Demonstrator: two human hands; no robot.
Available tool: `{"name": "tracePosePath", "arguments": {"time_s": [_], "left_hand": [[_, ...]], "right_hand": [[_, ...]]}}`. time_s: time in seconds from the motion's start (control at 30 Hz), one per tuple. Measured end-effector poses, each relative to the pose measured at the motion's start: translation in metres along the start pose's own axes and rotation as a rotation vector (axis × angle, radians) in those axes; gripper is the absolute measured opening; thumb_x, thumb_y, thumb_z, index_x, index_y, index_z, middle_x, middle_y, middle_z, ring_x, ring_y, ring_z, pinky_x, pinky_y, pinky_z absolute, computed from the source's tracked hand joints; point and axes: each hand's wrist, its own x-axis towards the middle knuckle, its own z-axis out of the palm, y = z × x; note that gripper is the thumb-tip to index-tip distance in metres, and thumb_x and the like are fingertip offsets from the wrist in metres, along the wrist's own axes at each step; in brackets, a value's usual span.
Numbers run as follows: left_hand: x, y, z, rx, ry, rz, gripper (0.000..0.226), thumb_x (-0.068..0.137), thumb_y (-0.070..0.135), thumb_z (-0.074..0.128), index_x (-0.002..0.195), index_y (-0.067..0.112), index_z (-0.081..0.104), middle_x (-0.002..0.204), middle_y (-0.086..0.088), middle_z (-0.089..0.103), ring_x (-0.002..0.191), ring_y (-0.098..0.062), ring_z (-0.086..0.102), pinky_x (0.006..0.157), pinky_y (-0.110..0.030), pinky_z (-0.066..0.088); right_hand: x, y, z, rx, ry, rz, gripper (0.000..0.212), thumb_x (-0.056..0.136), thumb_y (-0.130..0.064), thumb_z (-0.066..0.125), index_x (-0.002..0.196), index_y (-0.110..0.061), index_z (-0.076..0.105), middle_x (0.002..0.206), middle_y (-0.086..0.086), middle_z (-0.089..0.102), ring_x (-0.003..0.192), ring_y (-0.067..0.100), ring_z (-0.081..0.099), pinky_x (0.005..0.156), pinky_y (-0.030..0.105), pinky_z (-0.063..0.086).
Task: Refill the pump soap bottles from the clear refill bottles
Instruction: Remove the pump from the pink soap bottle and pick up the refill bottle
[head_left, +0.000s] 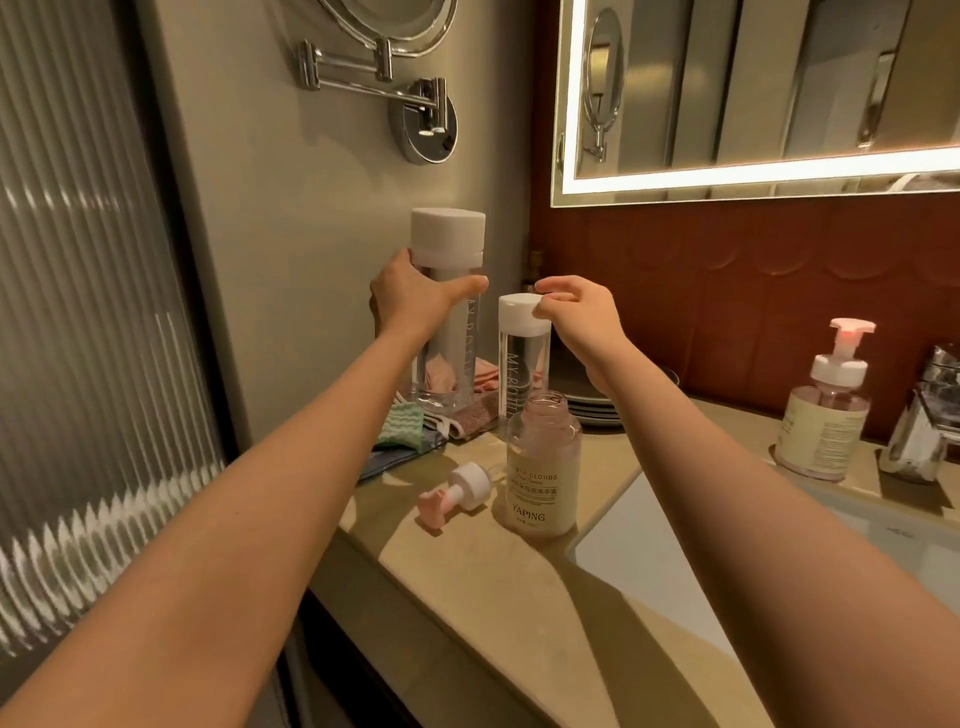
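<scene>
My left hand (415, 299) grips a tall clear refill bottle (448, 343) with a white cap just below that cap, holding it upright above the counter's back left corner. My right hand (571, 317) pinches the white cap of a second clear refill bottle (522, 364) that stands on the counter. In front of it stands an open soap bottle (543, 467) with a cream label, its neck uncovered. Its pink and white pump head (457, 491) lies on its side on the counter to the left. A second pump soap bottle (826, 410), pump fitted, stands at the right.
The beige counter (467, 582) borders a white sink basin (649, 545) on the right. Folded cloths (415, 426) lie at the back left, stacked plates (592, 408) behind the bottles. A chrome faucet (924, 426) stands far right. A wall mirror arm (415, 98) hangs above.
</scene>
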Motion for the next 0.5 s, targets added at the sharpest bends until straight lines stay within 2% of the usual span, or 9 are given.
{"name": "tracePosePath", "arguments": {"time_s": [0.1,0.23,0.37,0.43,0.5], "left_hand": [[-0.013,0.011,-0.021,-0.01,-0.001,0.022,0.07,0.059,0.051,0.081,0.115,0.015,0.058,0.114,-0.001,0.064,0.102,-0.017,0.059,0.08,-0.027,0.046],[-0.035,0.018,-0.044,-0.04,-0.049,0.042,0.071,0.057,0.052,0.081,0.114,0.016,0.06,0.109,0.0,0.067,0.1,-0.016,0.062,0.079,-0.026,0.048],[-0.06,0.024,-0.063,-0.17,-0.182,0.055,0.068,0.057,0.044,0.084,0.114,0.015,0.061,0.105,0.001,0.069,0.096,-0.013,0.064,0.083,-0.028,0.053],[-0.077,0.027,-0.072,-0.253,-0.312,0.085,0.065,0.061,0.035,0.084,0.116,0.012,0.06,0.106,0.0,0.068,0.095,-0.012,0.064,0.08,-0.023,0.053],[-0.093,0.031,-0.074,-0.291,-0.438,0.113,0.06,0.067,0.028,0.081,0.119,0.01,0.057,0.107,-0.001,0.066,0.095,-0.012,0.064,0.077,-0.02,0.053]], "right_hand": [[-0.016,-0.02,0.006,-0.034,-0.043,-0.074,0.043,0.082,-0.006,0.064,0.123,-0.014,0.056,0.121,0.007,0.057,0.103,0.015,0.053,0.086,0.027,0.045],[-0.043,-0.04,0.01,-0.028,-0.147,-0.131,0.069,0.071,-0.015,0.079,0.132,-0.012,0.046,0.127,0.009,0.053,0.115,0.019,0.05,0.093,0.03,0.044],[-0.071,-0.038,0.007,0.003,-0.28,-0.08,0.089,0.066,-0.024,0.082,0.14,-0.011,0.035,0.132,0.01,0.048,0.118,0.021,0.05,0.096,0.034,0.046],[-0.089,-0.031,0.001,0.051,-0.304,-0.048,0.087,0.066,-0.025,0.081,0.139,-0.011,0.036,0.13,0.012,0.051,0.117,0.024,0.053,0.097,0.039,0.047],[-0.105,-0.025,-0.007,0.119,-0.301,-0.049,0.067,0.073,-0.016,0.077,0.132,-0.009,0.045,0.121,0.01,0.058,0.11,0.023,0.058,0.094,0.038,0.049]]}}
